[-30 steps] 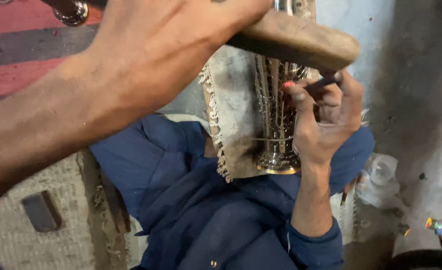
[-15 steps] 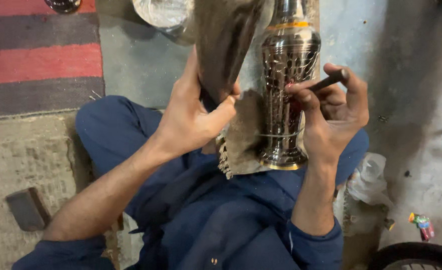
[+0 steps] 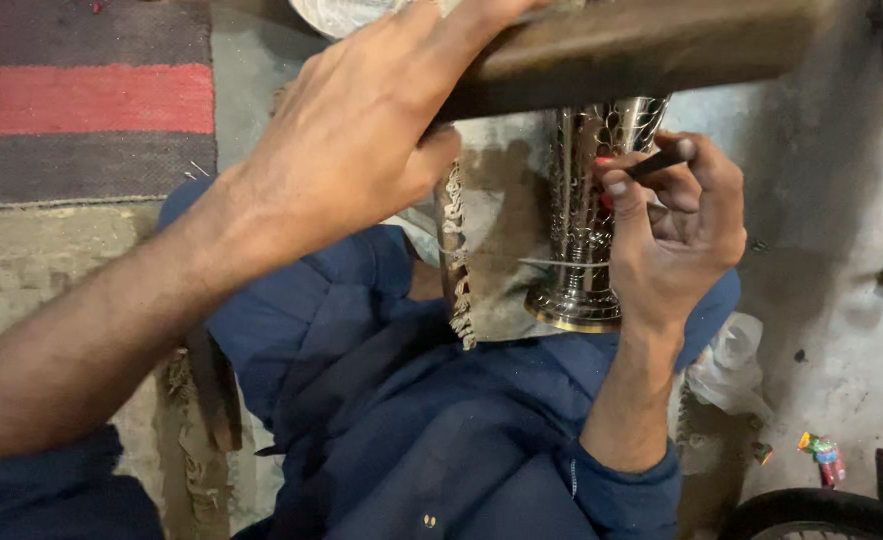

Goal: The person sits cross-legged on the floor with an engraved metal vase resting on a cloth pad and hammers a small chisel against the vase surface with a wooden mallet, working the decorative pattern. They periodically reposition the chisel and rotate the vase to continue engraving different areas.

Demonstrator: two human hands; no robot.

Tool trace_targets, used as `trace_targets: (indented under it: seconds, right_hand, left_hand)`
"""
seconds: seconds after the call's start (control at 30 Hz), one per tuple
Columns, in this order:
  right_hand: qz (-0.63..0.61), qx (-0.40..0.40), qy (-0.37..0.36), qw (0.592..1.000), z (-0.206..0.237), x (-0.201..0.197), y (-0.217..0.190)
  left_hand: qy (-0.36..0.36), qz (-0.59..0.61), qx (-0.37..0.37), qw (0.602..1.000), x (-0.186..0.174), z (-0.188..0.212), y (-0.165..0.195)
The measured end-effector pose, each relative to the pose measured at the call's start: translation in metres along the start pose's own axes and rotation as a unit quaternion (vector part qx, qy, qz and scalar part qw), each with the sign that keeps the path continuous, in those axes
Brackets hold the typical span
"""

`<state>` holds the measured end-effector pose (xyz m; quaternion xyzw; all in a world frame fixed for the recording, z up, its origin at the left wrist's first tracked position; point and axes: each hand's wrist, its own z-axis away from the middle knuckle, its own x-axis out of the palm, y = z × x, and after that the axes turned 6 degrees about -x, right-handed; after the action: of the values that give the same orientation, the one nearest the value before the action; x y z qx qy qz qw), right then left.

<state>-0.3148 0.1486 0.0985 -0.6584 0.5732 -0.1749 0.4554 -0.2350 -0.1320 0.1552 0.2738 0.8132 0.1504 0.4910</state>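
Polished metal, pierced and engraved, formed the vase [image 3: 589, 230], which lay on a frayed cloth [image 3: 491, 250] over the lap, directly under the fingers [image 3: 616, 200] of the right hand [image 3: 676, 235]. Those fingers were pinched around a thin dark punch [image 3: 656, 163], its tip set against the vase wall. The left hand [image 3: 361, 150] was wrapped tight around a wooden mallet [image 3: 631, 45], held just above the punch head. For a clean mark, the punch was judged best kept square to the curved wall and the blow kept short, since a glancing strike could skid across the pattern. Room was tight: the mallet face passed close over the right knuckles. Beyond the right fingers a bare concrete floor [image 3: 821, 200] was seen; beyond the left, a striped rug [image 3: 81, 100].
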Motion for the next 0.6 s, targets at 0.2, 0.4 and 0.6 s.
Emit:
trace_targets:
  seconds: [0.2,0.4,0.6]
  right_hand:
    - [0.014,0.025,-0.014,0.999,-0.004,0.001,-0.006]
    - [0.029,0.015,-0.033,0.999,-0.011,-0.002,-0.010]
    - [0.019,-0.006,0.009,1.000,-0.006,0.002,0.000]
  left_hand:
    - [0.022,-0.114,0.027,0.993,-0.012,-0.006,-0.002]
    - [0.051,-0.215,0.028,0.975,-0.008,0.006,-0.004]
    - [-0.006,0.002,0.007,1.000,-0.010,0.011,-0.012]
